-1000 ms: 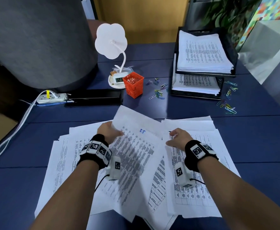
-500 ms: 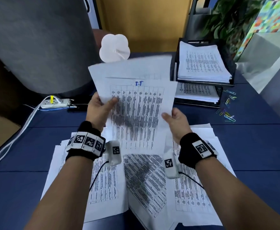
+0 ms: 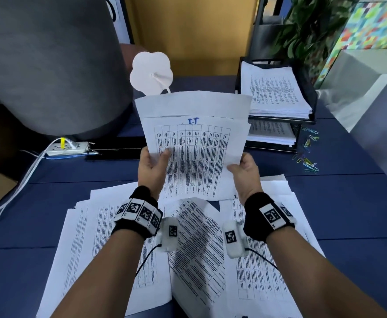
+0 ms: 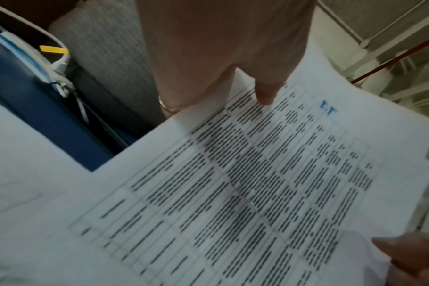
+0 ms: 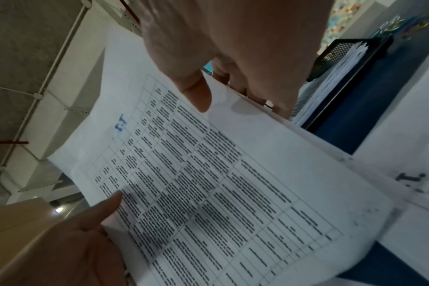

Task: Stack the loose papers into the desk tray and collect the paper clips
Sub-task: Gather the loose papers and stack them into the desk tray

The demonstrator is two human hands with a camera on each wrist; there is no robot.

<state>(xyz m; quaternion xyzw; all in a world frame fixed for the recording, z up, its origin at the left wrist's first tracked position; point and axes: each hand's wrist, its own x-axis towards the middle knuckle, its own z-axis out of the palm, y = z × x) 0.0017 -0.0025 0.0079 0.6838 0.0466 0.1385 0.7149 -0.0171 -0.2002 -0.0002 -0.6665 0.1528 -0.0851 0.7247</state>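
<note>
I hold a small bundle of printed sheets [image 3: 194,152] upright above the desk, its top page marked in blue ink [image 4: 328,111] [image 5: 120,124]. My left hand [image 3: 152,167] pinches its left edge, thumb on the front [image 4: 265,92]. My right hand [image 3: 245,171] pinches the right edge, thumb on the front [image 5: 196,92]. More loose papers [image 3: 201,249] lie spread on the blue desk [image 3: 348,203] below. The black two-tier desk tray [image 3: 312,97] with paper stacks stands at the back right. Coloured paper clips [image 3: 307,161] lie scattered beside it.
A white flower-shaped lamp [image 3: 151,72] stands behind the held sheets. A large grey cylinder [image 3: 50,60] fills the back left, with a power strip [image 3: 66,148] and white cables at its foot. A green plant [image 3: 312,26] rises behind the tray.
Both hands have picked a bundle of sheets off the desk pile and raised it upright. Over the last half second the right hand has closed on the bundle's right edge.
</note>
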